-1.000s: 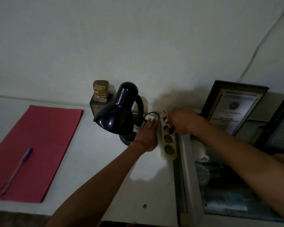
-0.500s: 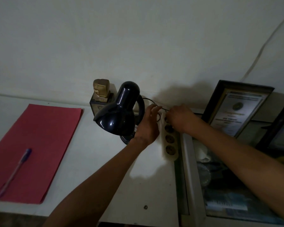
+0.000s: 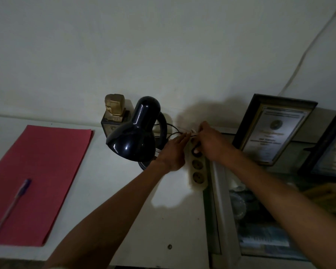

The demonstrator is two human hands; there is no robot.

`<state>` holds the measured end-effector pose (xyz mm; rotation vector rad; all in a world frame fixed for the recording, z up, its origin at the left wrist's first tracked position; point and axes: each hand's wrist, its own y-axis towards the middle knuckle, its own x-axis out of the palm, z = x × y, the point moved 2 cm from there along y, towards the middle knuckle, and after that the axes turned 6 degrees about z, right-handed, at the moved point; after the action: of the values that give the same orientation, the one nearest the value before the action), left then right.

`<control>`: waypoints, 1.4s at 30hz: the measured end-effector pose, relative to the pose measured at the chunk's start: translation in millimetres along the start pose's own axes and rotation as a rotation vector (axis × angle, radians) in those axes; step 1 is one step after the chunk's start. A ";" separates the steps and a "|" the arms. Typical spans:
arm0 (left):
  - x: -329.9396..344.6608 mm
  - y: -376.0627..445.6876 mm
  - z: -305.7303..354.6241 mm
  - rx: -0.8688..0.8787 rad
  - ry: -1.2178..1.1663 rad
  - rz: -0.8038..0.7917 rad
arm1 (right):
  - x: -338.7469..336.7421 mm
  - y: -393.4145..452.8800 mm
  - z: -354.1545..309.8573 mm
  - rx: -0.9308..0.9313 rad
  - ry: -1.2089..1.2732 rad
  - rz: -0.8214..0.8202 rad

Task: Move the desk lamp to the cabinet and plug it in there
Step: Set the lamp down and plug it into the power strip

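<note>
- Our right hand (image 3: 211, 144) has slid up the power strip (image 3: 197, 167), fingers curled over its upper sockets; whether it pinches the plug, we cannot tell.
- Our left hand (image 3: 173, 154), fingers loosely spread, now lifts the cord (image 3: 173, 133).
- The lamp (image 3: 134, 136) stands at the tabletop's back edge — unplugging looks underway.

One desk lamp (image 3: 133, 136), one power strip (image 3: 198, 169), one red folder (image 3: 41, 179), one pen (image 3: 12, 206), one small trophy (image 3: 115, 111), two framed certificates (image 3: 273, 131), two hands (image 3: 173, 154).
</note>
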<state>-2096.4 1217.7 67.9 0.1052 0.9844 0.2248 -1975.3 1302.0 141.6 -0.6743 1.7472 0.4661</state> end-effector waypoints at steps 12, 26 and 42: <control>13.3 -7.5 -8.6 -0.034 -0.025 -0.011 | 19.2 -44.7 -13.0 0.138 -0.170 0.319; 12.7 -11.9 -6.9 -0.029 -0.092 0.079 | 44.2 -48.2 -45.7 0.708 0.203 0.455; 6.2 -18.1 -6.4 0.018 0.000 0.010 | 68.5 -45.5 -74.3 0.829 0.488 0.929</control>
<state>-2095.9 1201.5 55.9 0.1268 0.9865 0.2245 -2012.9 1207.5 97.4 0.7137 2.4183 0.1326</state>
